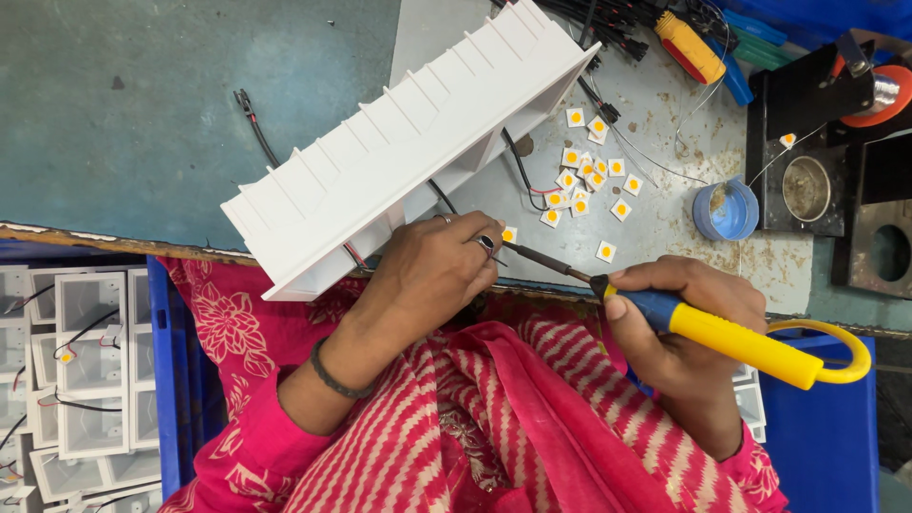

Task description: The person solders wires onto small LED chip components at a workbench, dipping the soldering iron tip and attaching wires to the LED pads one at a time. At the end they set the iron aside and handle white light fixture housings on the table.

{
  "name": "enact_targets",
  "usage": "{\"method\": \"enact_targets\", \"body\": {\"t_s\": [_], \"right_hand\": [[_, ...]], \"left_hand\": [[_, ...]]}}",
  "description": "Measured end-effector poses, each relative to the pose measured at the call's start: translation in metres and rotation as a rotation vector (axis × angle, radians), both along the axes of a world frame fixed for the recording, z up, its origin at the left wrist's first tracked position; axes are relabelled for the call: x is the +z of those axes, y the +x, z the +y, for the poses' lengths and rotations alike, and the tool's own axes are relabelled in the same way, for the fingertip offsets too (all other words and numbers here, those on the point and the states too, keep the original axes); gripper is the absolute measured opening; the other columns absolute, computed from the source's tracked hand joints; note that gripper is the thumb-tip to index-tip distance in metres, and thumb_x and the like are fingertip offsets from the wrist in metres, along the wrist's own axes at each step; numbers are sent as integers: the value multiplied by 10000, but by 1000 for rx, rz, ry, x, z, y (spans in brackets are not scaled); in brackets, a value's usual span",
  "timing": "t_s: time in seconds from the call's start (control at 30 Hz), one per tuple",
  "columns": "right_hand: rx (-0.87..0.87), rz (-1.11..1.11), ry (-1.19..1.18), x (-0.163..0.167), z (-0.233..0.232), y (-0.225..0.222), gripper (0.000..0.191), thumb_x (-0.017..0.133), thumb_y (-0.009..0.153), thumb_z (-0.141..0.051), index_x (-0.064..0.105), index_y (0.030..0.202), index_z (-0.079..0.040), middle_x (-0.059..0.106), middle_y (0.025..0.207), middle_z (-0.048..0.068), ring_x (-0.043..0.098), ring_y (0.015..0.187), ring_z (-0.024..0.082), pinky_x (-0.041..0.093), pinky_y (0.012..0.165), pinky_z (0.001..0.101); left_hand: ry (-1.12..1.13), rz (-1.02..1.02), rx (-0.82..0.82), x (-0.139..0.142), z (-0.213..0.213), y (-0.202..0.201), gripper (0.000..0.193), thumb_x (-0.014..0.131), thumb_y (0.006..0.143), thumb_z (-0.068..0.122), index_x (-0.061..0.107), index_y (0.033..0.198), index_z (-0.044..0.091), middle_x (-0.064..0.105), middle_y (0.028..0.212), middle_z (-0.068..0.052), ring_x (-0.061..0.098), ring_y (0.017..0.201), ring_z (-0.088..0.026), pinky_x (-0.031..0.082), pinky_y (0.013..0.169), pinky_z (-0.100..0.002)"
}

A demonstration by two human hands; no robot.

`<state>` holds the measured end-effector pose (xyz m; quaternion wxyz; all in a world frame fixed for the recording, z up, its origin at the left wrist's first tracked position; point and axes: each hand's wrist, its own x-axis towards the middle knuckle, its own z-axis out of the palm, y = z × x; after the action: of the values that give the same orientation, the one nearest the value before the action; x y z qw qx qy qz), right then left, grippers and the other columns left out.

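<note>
**White ribbed housing under the iron**

White moulded plastic housing [399, 152], long and finned, lies tilted at the bench's near edge. Left hand [432, 271] clasps its near end. Right hand [679, 328] grips the yellow-handled soldering iron [722, 334]. Small square LED chips [584, 180] lie scattered just right.

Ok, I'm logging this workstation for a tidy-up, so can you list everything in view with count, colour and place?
Long ribbed housing: one, white, tilted across the bench, steadied by the left hand.
Soldering iron: one, yellow and blue handle, in the right hand, tip near the left fingers.
Small square chips: a scattered cluster, white with orange centres, on the bench right of the housing.
Round cap: one, blue, on the bench.
Metal cup in black block: one, far right.
Screwdrivers: a few, yellow, blue, green, top right.
Square housings in blue crate: several, white, lower left.
Blue crate: one, lower right.
Left hand: ringed, on the housing's end.
Right hand: gripping the iron.
</note>
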<state>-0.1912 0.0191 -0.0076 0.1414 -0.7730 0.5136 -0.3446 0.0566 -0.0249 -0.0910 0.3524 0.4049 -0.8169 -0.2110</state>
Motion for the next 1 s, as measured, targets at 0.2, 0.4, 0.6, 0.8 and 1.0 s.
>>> {"method": "enact_targets", "body": {"t_s": [0.2, 0.4, 0.6, 0.8, 1.0], "right_hand": [[67, 0, 12, 7, -3, 6, 130, 787, 856, -104, 692, 929, -52, 731, 861, 75, 703, 647, 138, 513, 607, 227], [55, 54, -44, 14, -2, 8, 146, 793, 842, -94, 688, 924, -35, 714, 828, 88, 678, 629, 161, 504, 607, 243], [59, 32, -62, 13, -3, 8, 133, 782, 871, -88, 679, 938, -37, 719, 849, 88, 698, 651, 159, 518, 625, 233], [61, 42, -21, 12, -5, 11, 140, 797, 840, -86, 688, 915, -36, 724, 827, 92, 689, 619, 149, 505, 596, 231], [34, 52, -31, 9, -2, 7, 151, 799, 834, -101, 700, 927, -34, 719, 822, 90, 686, 627, 153, 511, 612, 239]], "left_hand": [[-8, 8, -20, 0, -2, 0, 73, 691, 835, 81, 671, 799, 20, 704, 1047, -81, 696, 802, -305, 569, 726, -427], [-15, -14, -30, 2, -2, 1, 80, 698, 818, 95, 668, 802, 22, 688, 1042, -83, 695, 818, -310, 569, 721, -429], [0, -15, -31, 0, -2, 1, 88, 706, 831, 103, 676, 827, 20, 682, 1022, -79, 695, 811, -304, 565, 717, -430], [-25, -13, -21, -1, -2, 0, 84, 702, 826, 99, 668, 801, 26, 692, 1049, -75, 692, 811, -302, 567, 720, -425], [-18, 17, -26, -2, -2, 0, 84, 705, 832, 100, 670, 836, 23, 678, 1010, -81, 693, 825, -302, 565, 719, -429]]}}
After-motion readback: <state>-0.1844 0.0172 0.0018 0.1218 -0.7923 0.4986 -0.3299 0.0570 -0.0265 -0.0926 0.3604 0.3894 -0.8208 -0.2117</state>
